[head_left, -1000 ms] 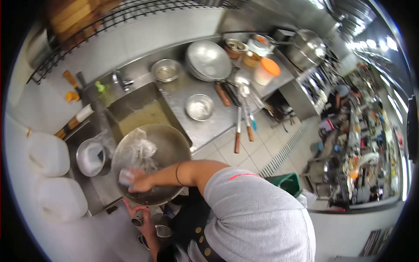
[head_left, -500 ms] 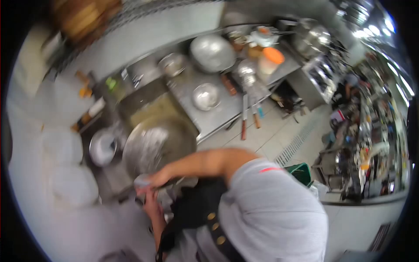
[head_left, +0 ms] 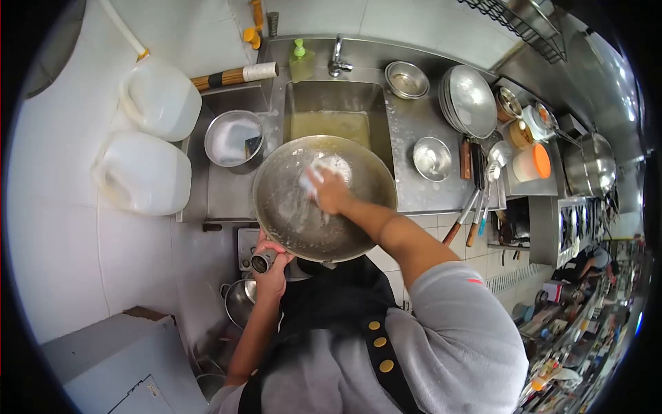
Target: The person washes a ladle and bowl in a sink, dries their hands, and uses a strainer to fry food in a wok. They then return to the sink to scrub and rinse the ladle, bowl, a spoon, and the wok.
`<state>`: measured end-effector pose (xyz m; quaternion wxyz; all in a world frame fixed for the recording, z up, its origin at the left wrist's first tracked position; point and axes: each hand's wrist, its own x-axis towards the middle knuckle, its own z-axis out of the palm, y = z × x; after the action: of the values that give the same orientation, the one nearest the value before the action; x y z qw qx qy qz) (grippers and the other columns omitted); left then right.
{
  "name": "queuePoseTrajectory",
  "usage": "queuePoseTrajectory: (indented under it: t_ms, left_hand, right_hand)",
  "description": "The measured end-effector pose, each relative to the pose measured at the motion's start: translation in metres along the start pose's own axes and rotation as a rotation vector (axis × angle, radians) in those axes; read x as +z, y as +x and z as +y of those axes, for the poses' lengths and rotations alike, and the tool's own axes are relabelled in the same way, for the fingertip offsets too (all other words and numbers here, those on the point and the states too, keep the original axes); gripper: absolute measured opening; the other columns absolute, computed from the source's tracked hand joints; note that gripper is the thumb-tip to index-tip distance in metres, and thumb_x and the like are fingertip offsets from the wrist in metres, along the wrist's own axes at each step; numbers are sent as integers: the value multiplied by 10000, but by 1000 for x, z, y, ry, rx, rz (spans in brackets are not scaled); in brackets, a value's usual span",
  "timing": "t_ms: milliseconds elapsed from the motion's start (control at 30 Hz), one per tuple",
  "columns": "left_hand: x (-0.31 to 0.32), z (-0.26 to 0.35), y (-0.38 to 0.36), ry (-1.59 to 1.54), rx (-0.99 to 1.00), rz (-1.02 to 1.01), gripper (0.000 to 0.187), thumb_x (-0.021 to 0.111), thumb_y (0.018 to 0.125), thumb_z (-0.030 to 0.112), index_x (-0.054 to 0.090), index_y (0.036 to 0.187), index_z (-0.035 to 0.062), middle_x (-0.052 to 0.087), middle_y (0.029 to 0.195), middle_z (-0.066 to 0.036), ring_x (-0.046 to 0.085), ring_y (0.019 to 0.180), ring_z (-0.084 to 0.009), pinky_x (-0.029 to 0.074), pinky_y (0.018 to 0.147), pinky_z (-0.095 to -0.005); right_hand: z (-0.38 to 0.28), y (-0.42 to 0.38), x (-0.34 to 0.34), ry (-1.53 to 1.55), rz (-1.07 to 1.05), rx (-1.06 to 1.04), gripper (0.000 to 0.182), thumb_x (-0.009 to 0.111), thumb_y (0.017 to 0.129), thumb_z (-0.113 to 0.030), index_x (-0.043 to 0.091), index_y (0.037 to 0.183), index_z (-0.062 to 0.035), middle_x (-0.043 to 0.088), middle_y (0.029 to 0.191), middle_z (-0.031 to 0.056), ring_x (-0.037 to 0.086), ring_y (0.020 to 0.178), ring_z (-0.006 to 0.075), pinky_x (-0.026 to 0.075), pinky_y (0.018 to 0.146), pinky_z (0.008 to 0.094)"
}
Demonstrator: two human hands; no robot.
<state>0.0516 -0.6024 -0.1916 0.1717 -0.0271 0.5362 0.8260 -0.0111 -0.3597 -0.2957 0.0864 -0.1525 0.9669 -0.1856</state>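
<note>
A wide metal wok [head_left: 362,224] tilts over the front of the sink, with streaks of suds inside it. My left hand [head_left: 274,270] is closed round the wok's handle [head_left: 261,263], whose hollow round end faces up. Inside the bowl, my right hand [head_left: 334,194] presses a white scrubbing pad [head_left: 308,181] against the metal, fingers bent over it. Behind the wok, the sink basin [head_left: 336,95] holds cloudy yellowish water. To the left stands a metal pot [head_left: 215,147] full of white suds with a dark item in it.
Stacked bowls [head_left: 476,103], a small bowl [head_left: 432,159] and ladles [head_left: 495,157] occupy the right counter. A tap [head_left: 338,62] and soap bottle [head_left: 301,65] are at the back. Two white jugs [head_left: 148,172] stand left. Another person [head_left: 598,260] is far right.
My right hand has moved from beside the left hand at the handle into the wok's bowl. My left hand stays at the handle. The camera view has turned and sharpened.
</note>
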Motion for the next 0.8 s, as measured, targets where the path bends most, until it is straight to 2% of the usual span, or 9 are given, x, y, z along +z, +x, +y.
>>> queuePoseTrajectory:
  t_ms: [67, 133, 200, 267, 433, 600, 633, 733, 800]
  left_hand:
    - [-1, -4, 0, 76, 59, 13, 203, 525, 715, -143, 526, 790, 46, 346, 1530, -143, 560, 1105, -220, 514, 767, -288]
    - [2, 4, 4, 48, 38, 25, 198, 528, 710, -142, 529, 787, 41, 356, 1523, -155, 555, 1129, -227, 513, 785, -292]
    - [2, 1, 5, 1, 7, 60, 194, 530, 704, -140, 533, 785, 36, 367, 1515, -168, 551, 1153, -234, 513, 804, -295]
    - [-9, -2, 6, 125, 9, 45, 185, 616, 683, -108, 578, 771, 50, 357, 1525, -243, 485, 1300, -286, 397, 1031, -365]
    - [6, 4, 20, 277, 245, -55, 128, 655, 738, -63, 574, 775, 28, 417, 1473, -299, 324, 1444, -351, 277, 1119, -394]
    - [55, 16, 47, 497, 420, -44, 163, 622, 953, 137, 546, 867, 21, 350, 1502, -329, 386, 1391, -347, 280, 1118, -427]
    - [58, 15, 53, 535, 533, -19, 190, 618, 964, 165, 542, 875, 15, 341, 1504, -333, 388, 1390, -351, 291, 1115, -435]
    - [85, 14, 71, 497, 714, 16, 268, 605, 985, 224, 523, 858, 4, 471, 1414, -314, 437, 1356, -369, 318, 1104, -467]
    - [95, 14, 80, 412, 750, 128, 284, 589, 994, 219, 501, 831, 4, 626, 1192, -250, 540, 1244, -370, 330, 1095, -498]
  right_hand:
    - [-3, 16, 7, -22, 181, 407, 679, 487, 966, -414, 291, 1523, -79, 256, 1556, 259, 303, 1400, 449, 280, 1116, 552]
    - [-34, 2, -11, 150, 30, 288, 678, 523, 949, -373, 288, 1535, -124, 243, 1572, 241, 292, 1414, 435, 277, 1132, 530]
    - [-53, -32, -14, 552, -223, -172, 666, 558, 938, -315, 303, 1530, -146, 224, 1571, 263, 301, 1412, 442, 289, 1143, 495]
    - [-5, -47, -13, 276, -176, -393, 650, 565, 930, -265, 316, 1522, -161, 247, 1554, 271, 338, 1384, 471, 326, 1138, 488]
    - [52, 15, -14, 151, -49, 224, 727, 569, 956, -309, 203, 1566, -163, 276, 1537, 295, 277, 1432, 440, 300, 1158, 466]
    - [-85, 43, -33, 1219, 247, 157, 763, 514, 1005, -341, 85, 1570, -60, 110, 1631, 186, 147, 1498, 307, 166, 1198, 366]
    - [-107, 24, -73, 1628, 234, 237, 711, 506, 1010, -369, 179, 1558, -56, 243, 1594, 168, 243, 1464, 293, 192, 1188, 358]
    - [-96, -14, -87, 1991, 25, 219, 597, 505, 1008, -372, 367, 1483, -37, 417, 1483, 174, 385, 1383, 293, 263, 1154, 361]
    - [-62, -43, -93, 1612, -145, 160, 530, 511, 1004, -348, 439, 1421, -31, 467, 1425, 183, 436, 1338, 304, 295, 1133, 367]
